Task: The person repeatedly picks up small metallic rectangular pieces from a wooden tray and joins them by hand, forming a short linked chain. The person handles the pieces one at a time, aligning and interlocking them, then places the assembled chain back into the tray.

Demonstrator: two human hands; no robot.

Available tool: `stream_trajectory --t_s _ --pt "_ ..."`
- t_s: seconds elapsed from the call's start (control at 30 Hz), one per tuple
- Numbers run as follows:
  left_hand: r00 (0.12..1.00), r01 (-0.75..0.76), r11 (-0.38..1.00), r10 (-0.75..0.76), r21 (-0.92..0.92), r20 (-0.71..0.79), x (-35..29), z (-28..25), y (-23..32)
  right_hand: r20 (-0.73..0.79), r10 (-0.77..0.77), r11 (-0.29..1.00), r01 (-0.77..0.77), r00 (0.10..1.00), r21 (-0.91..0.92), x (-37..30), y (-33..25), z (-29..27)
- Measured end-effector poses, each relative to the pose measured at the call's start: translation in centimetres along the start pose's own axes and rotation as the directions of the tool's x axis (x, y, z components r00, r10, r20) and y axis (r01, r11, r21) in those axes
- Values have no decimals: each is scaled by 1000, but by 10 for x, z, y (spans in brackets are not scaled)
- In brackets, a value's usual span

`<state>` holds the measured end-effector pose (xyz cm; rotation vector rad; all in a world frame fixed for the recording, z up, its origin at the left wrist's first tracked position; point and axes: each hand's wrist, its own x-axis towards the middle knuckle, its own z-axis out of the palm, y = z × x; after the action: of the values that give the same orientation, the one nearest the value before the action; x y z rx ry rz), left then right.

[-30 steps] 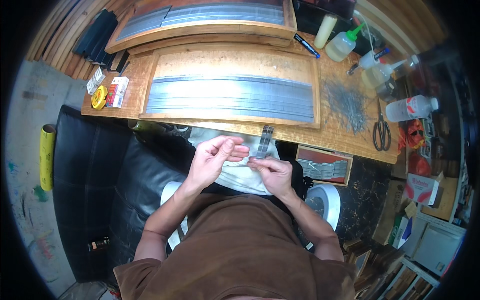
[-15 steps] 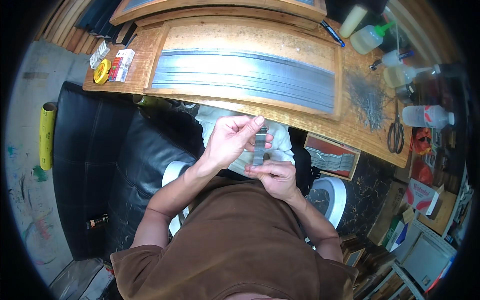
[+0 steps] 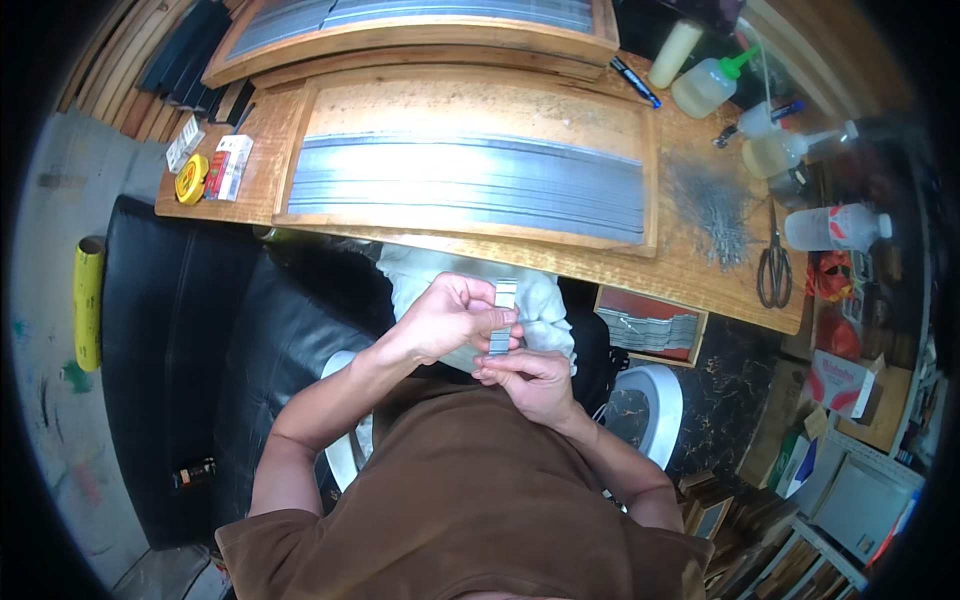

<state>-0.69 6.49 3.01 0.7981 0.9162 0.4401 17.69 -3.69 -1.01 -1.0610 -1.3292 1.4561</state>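
Observation:
Above my lap, both hands are on a narrow stack of thin grey metal strips (image 3: 506, 293), which stands nearly upright. My left hand (image 3: 445, 320) grips its middle, thumb across the front and fingers behind. The lower end lies between the thumb and fingertips of my right hand (image 3: 538, 385), which is closed. Part of the stack is hidden behind the left thumb. Just beyond the hands, a white cloth (image 3: 548, 312) hangs over my lap. On the bench ahead lies a wooden frame (image 3: 650, 190) with long grey metal strips (image 3: 460, 180) in rows.
The wooden bench (image 3: 700, 290) holds a yellow tape measure (image 3: 191, 178), scissors (image 3: 774, 270), a pile of thin grey pieces (image 3: 718, 225) and squeeze bottles (image 3: 705, 88). Below its edge sits an open drawer (image 3: 622, 333) of grey strips. A black padded seat (image 3: 180, 370) stands left.
My left thumb has come down from the stack's top end to its middle, baring the upper part. The stack now shows a brighter face. The whole view has shifted slightly.

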Motion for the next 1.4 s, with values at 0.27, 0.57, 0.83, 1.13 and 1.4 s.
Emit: stream_trajectory --t_s 0.27,0.57,0.83,1.13,1.4 --pt "1000 -3 1000 3 16 6 10 -10 9 6 125 989 -125 992 80 11 -7 1" --pt "997 -39 992 31 123 69 -21 -6 -2 18 243 954 -243 970 175 39 -31 -30" --pt "997 -27 996 21 87 72 -24 2 -5 16 280 936 -277 960 218 42 -24 -35" --pt "996 -35 998 30 61 85 -21 -1 -9 63 308 895 -311 949 320 42 -22 -36" --pt "998 -25 999 22 45 58 -20 -3 -12 69 312 894 -317 948 315 46 -20 -34"
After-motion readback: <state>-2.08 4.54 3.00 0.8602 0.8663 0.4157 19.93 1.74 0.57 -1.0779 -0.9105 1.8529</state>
